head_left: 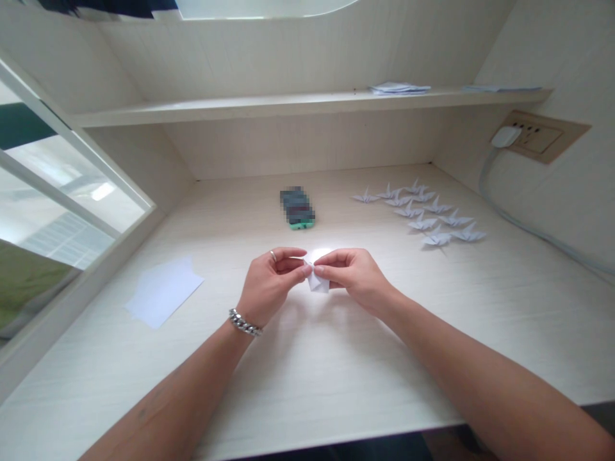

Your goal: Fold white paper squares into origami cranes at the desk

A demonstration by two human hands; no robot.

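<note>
Your left hand [263, 282] and right hand [360, 276] pinch small folded paper [319, 284]; white paper cranes [423, 223] far right, loose sheets [163, 292] left.

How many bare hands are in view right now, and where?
2. The bare left hand, with a silver chain bracelet at its wrist, holds the left side of the small folded white paper piece; the bare right hand holds its right side. No other hands show.
</note>
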